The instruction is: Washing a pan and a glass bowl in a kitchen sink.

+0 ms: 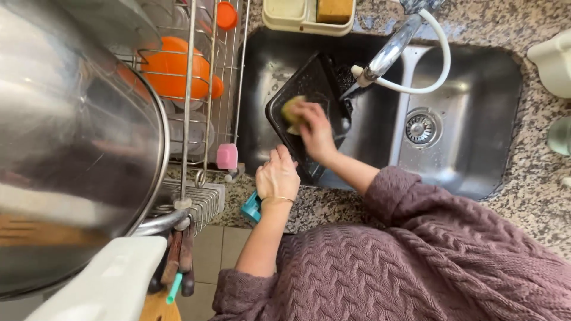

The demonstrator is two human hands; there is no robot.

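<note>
1. The tray [315, 89] stands tilted in the left sink basin [262, 65]
2. The left hand [277, 176] grips the tray's near edge, fingers curled over it
3. The right hand [315, 131] presses a sponge [291, 110] against the tray, fingers closed on the sponge
4. The faucet [389, 50] hangs above

I wear a thick mauve cable-knit sweater [416, 261], its braided ribs running in chunky ropes across my chest and arms. Both sleeves are pushed up, bunched near the elbows, leaving my forearms bare. A thin gold bangle [278, 200] circles the wrist of my left hand [277, 176]. My right hand [315, 132] wears nothing.
</note>
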